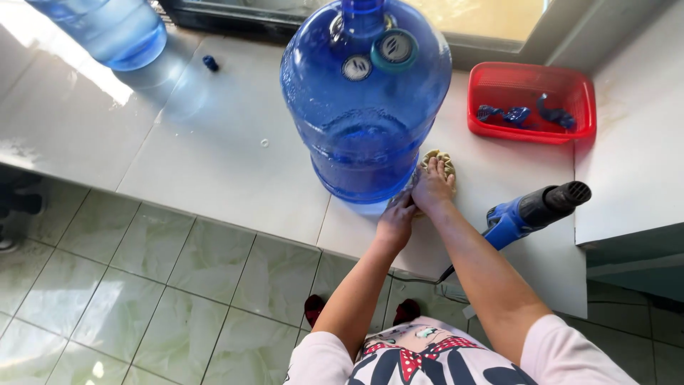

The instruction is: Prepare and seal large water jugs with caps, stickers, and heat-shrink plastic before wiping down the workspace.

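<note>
A large blue water jug (365, 107) stands upright on a white tiled counter (228, 164), seen from above. My right hand (432, 187) presses flat on a yellowish cloth (440, 161) lying at the jug's lower right side. My left hand (396, 219) rests just below it at the jug's base, fingers bent, touching the counter beside the right hand. Whether the left hand grips anything is hidden.
A blue and black heat gun (536, 209) lies on the counter right of my arms. A red plastic basket (531, 101) with blue pieces sits at the back right. A second blue jug (107, 28) and a small blue cap (210, 63) are at the back left. Tiled floor lies below.
</note>
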